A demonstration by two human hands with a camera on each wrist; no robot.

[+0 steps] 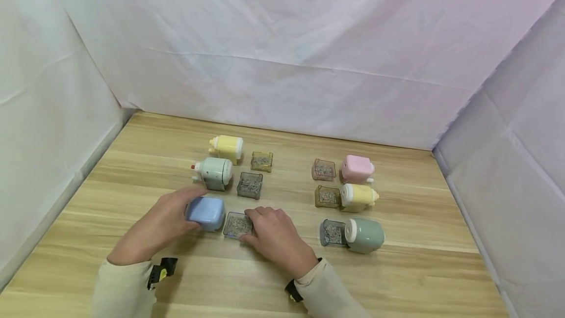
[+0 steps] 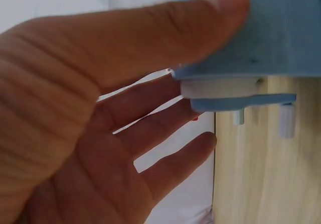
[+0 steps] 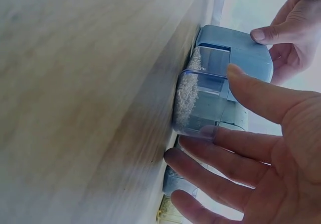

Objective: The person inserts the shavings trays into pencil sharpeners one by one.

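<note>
My left hand (image 1: 165, 220) grips a light-blue crank pencil sharpener (image 1: 206, 213), thumb on the near side. In the left wrist view the sharpener's blue crank arm (image 2: 241, 102) shows below a white collar, and the hand's other fingers spread behind. My right hand (image 1: 278, 239) holds a clear bluish drawer (image 1: 237, 225) between thumb and fingers, at opposite side walls. Pale grey shavings (image 3: 188, 96) lie inside it. The drawer stands on the table right beside the sharpener; whether its inner end sits in the body, I cannot tell.
Behind stand a pale green sharpener (image 1: 215, 172) and a yellow one (image 1: 228, 147), with a grey drawer (image 1: 249, 185) and an amber drawer (image 1: 262, 161) beside them. Rightward are pink (image 1: 356, 169), yellow (image 1: 358, 197) and dark green (image 1: 367, 235) sharpeners with shavings-filled drawers. White cloth surrounds the table.
</note>
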